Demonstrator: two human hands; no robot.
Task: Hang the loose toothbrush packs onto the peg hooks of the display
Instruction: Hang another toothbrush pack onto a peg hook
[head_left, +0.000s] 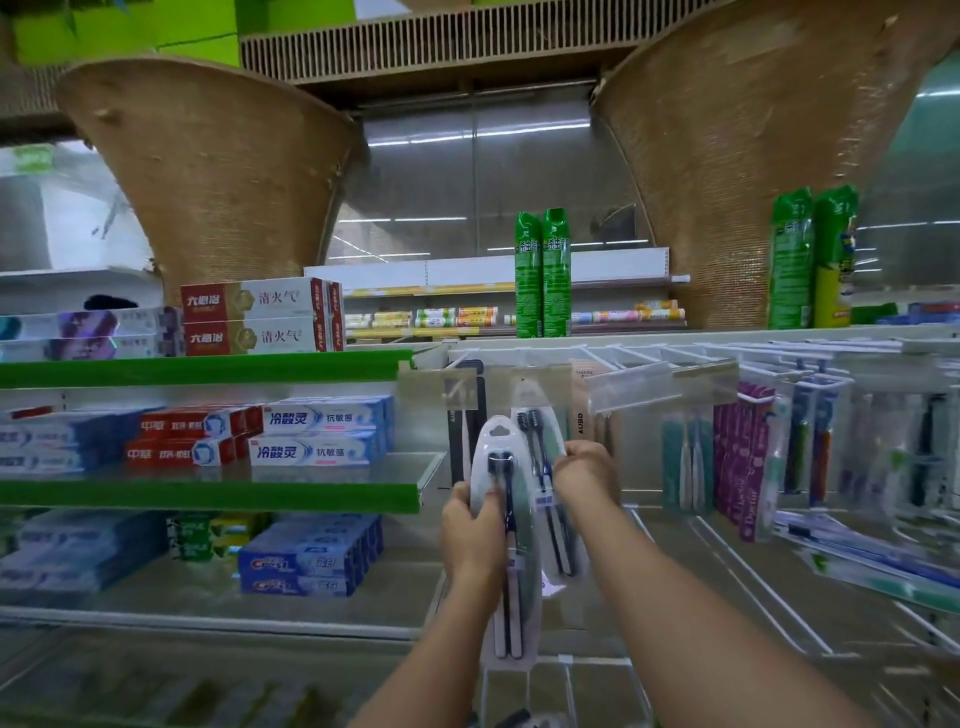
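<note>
Head view: our left hand (470, 530) gripped 1 loose pack (500, 442), our right hand (587, 475) pinched another pack (544, 441). We judged neither hung yet.

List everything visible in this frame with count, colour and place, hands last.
left pack: one, white, below the pegs, in the left hand
right pack: one, white, just behind it, in the right hand
hung packs: many, purple, teal and blue, on pegs at right
pegs: many, white, along the top rail
toothpaste boxes: many, red, blue and white, left shelves
spray cans: four, green, top shelf
left hand: one, bare, grips left pack
right hand: one, bare, grips right pack
</note>
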